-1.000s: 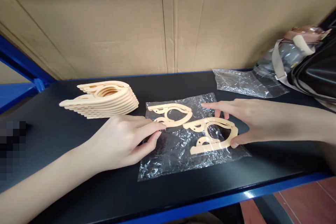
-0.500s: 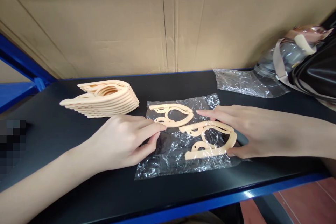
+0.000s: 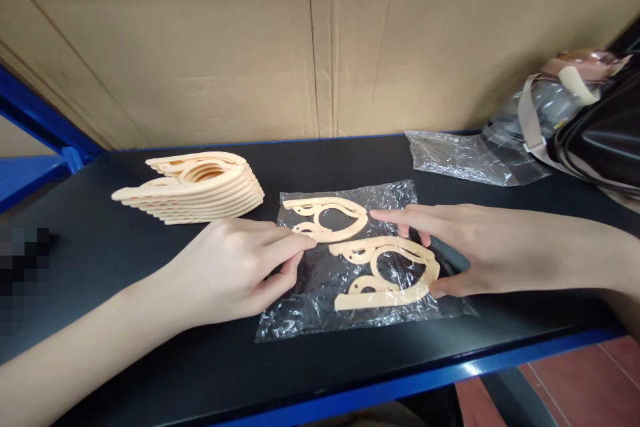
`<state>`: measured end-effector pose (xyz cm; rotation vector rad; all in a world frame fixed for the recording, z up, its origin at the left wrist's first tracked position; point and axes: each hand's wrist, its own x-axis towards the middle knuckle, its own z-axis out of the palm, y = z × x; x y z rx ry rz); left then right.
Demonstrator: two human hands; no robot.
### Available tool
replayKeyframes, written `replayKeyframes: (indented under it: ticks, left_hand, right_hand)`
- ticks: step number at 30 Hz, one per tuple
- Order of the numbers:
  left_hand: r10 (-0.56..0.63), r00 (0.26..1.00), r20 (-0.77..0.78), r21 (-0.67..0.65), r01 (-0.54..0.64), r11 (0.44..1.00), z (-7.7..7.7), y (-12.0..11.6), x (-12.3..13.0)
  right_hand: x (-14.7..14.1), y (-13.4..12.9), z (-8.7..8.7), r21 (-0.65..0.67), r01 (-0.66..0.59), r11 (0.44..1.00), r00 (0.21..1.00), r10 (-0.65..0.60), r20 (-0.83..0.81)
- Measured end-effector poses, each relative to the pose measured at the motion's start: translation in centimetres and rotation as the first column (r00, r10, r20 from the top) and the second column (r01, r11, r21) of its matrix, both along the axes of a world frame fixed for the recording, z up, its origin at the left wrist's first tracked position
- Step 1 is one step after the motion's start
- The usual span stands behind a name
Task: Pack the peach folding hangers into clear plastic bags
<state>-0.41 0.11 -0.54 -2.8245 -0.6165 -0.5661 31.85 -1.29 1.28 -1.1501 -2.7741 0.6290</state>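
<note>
Clear plastic bag (image 3: 310, 313), flat between the hands, bearing or enclosing (cannot tell which) a far hanger (image 3: 325, 201) and a near hanger (image 3: 385, 298), both cream. Left hand (image 3: 245, 267): fingertips narrow at the far hanger, grip on film indiscernible; right hand (image 3: 465, 243): spread wide, thumb at the near hanger. Step, apparently: aligning the pair; next move calls for steady left fingers, gentle right-thumb pressure.
</note>
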Motion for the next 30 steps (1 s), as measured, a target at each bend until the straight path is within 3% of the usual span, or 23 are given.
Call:
replayKeyframes:
  ticks: [9,21,24,30]
  left_hand:
    - [-0.016,1.0,-0.018,0.01,0.016,1.0,-0.6,0.1,-0.2]
    - [-0.01,0.994,-0.105,0.053,0.016,0.998,-0.6,-0.3,-0.1]
    - [-0.013,0.992,-0.124,0.056,0.02,0.998,-0.4,-0.4,0.0]
    - [-0.012,0.993,-0.12,0.059,0.019,0.998,-0.5,-0.3,-0.1]
  right_hand:
    - [-2.4,0.2,-0.9,-0.072,-0.023,0.997,0.997,0.017,-0.08]
    - [-1.3,1.4,-1.5,-0.282,-0.067,0.957,0.988,0.023,-0.156]
    - [-1.6,1.5,-1.8,-0.232,-0.065,0.971,0.988,0.03,-0.153]
    - [-2.1,1.3,-2.5,0.12,-0.085,0.989,0.993,0.095,-0.074]
